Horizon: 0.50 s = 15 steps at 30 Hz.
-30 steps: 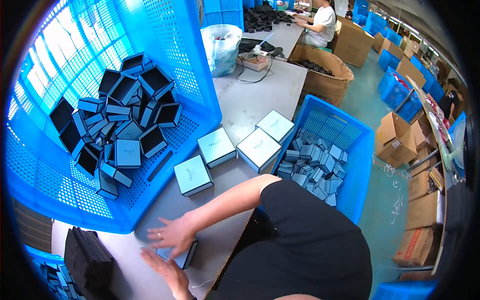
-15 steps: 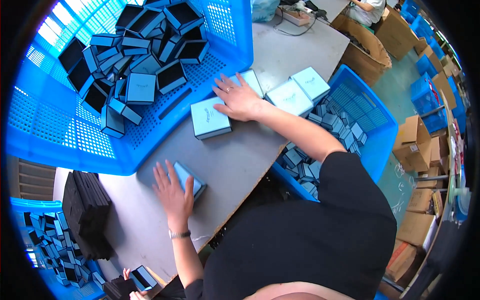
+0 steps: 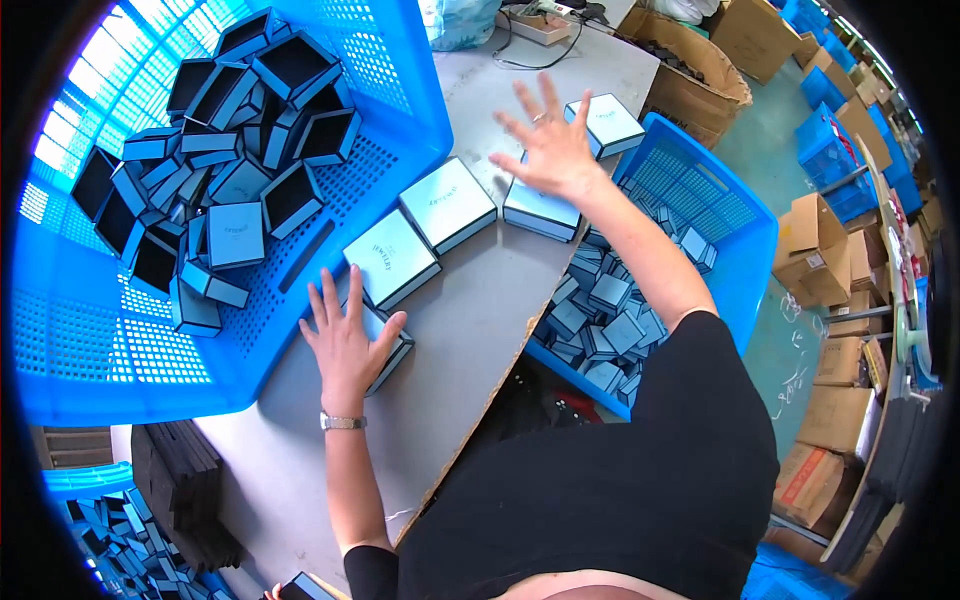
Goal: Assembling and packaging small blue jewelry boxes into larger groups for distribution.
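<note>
My left hand (image 3: 345,345) lies with fingers spread over a light-blue jewelry box (image 3: 392,358) with black edges, which it partly hides. That box sits at the near end of a row, close to two more closed boxes, a nearer one (image 3: 390,258) and a farther one (image 3: 447,203). My right hand (image 3: 552,150) is held open, fingers fanned out and gripping nothing. Its palm is over the back edge of another closed box (image 3: 540,212). Just beyond its thumb is one more box (image 3: 606,124). Whether the right hand touches either is hard to tell.
A big blue crate (image 3: 430,110) of open box parts stands at the left on the grey table (image 3: 450,330). A second blue crate (image 3: 745,250) full of small boxes is beyond the table's right edge. Black sheets (image 3: 185,490) are stacked at the lower left; cartons (image 3: 810,250) stand at right.
My left hand has slid its box up close to the row. My right hand has left the two middle boxes and moved right, fingers spread wider. The whole view has shifted.
</note>
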Motion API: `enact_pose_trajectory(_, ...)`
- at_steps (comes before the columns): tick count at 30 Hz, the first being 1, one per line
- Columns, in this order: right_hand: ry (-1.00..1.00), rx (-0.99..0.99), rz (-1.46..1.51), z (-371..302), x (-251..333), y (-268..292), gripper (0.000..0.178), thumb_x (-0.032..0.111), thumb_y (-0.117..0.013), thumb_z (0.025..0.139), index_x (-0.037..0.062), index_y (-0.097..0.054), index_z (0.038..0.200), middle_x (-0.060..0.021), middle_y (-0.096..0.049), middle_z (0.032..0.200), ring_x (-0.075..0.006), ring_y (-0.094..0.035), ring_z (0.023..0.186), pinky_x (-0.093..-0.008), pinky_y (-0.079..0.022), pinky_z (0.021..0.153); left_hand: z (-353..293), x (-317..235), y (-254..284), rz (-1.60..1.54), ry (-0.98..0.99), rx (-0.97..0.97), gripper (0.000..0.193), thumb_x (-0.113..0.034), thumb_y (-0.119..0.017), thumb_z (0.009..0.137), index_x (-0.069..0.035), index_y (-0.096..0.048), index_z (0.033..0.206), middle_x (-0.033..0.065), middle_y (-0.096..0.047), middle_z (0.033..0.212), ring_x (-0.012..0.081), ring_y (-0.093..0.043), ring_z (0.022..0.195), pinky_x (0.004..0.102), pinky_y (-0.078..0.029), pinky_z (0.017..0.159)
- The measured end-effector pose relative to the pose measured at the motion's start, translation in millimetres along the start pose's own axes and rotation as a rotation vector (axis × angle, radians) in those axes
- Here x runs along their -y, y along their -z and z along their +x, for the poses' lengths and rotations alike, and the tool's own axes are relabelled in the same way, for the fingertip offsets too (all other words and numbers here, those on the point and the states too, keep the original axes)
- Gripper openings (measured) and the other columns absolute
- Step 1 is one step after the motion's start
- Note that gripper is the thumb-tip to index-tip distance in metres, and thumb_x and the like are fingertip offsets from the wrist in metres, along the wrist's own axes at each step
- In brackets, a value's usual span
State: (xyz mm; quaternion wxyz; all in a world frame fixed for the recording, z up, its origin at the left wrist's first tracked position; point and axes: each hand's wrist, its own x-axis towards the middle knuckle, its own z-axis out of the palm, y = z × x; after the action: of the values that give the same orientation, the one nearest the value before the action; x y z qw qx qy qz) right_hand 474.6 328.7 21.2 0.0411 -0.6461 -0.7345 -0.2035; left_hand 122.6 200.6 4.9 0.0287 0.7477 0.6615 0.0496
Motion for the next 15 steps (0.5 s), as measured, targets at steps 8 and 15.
enact_pose_trajectory(8,-0.249,0.434,0.075,-7.6,-75.6,-30.0,0.071,0.078,-0.039,0.089,0.0347,-0.052,0.144,-0.0068,-0.016,0.166,-0.0392,-0.009,0.152,-0.079,-0.012,0.109,34.6,-79.5,-3.5,-0.129,-0.251,0.058,0.097,-0.075,-0.058,0.08,-0.017,-0.035,0.155,0.0277,-0.027,0.158,0.0437,-0.026,0.147,0.0656,-0.025,0.111)
enact_pose_trajectory(15,-0.352,0.212,0.508,-167.8,-272.9,-56.7,0.042,0.031,-0.049,0.101,0.0018,-0.064,0.128,-0.023,-0.058,0.134,-0.0363,-0.052,0.127,-0.0446,-0.039,0.11,31.2,-249.4,-52.1,-0.951,-0.703,-0.117,0.084,-0.058,-0.064,0.086,0.002,-0.045,0.142,0.0321,-0.03,0.153,0.0487,-0.025,0.144,0.0556,-0.022,0.118)
